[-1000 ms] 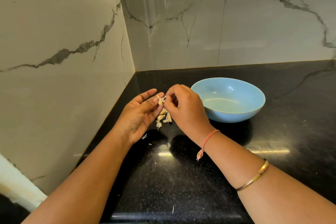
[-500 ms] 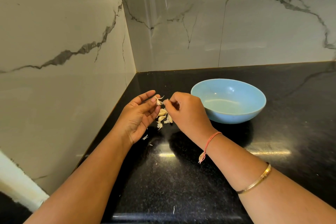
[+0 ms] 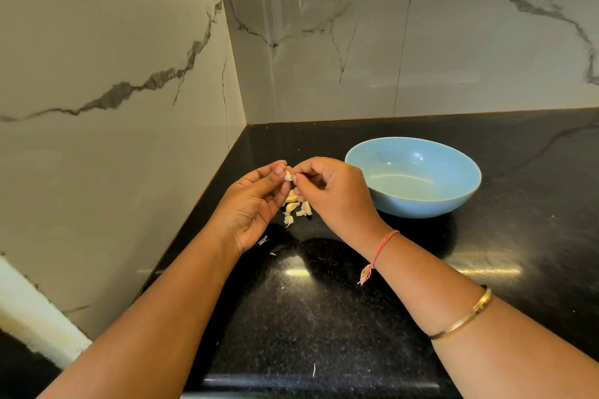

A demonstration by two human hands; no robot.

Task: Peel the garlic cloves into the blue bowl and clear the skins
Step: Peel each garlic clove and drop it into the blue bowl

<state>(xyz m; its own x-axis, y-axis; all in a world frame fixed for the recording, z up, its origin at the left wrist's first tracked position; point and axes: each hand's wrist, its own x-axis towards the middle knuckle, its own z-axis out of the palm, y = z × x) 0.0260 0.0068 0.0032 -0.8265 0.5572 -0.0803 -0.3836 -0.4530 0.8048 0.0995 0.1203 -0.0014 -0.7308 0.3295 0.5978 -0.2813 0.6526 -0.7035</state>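
A small garlic clove [image 3: 287, 175] is pinched between the fingertips of my left hand [image 3: 256, 204] and my right hand [image 3: 330, 194], a little above the black counter. Below them lies a small pile of garlic cloves [image 3: 296, 207] with pale skin on them. The blue bowl [image 3: 413, 176] stands just right of my right hand, and nothing shows inside it. Thin skin scraps [image 3: 263, 240] lie on the counter near my left wrist.
The black stone counter [image 3: 324, 317] runs into a corner of marble-patterned walls [image 3: 129, 74] close on the left and behind. Another pale sliver [image 3: 313, 370] lies near the counter's front edge.
Both hands have lifted slightly and my left fingers have curled in round the clove. The bowl and the pile have not moved.
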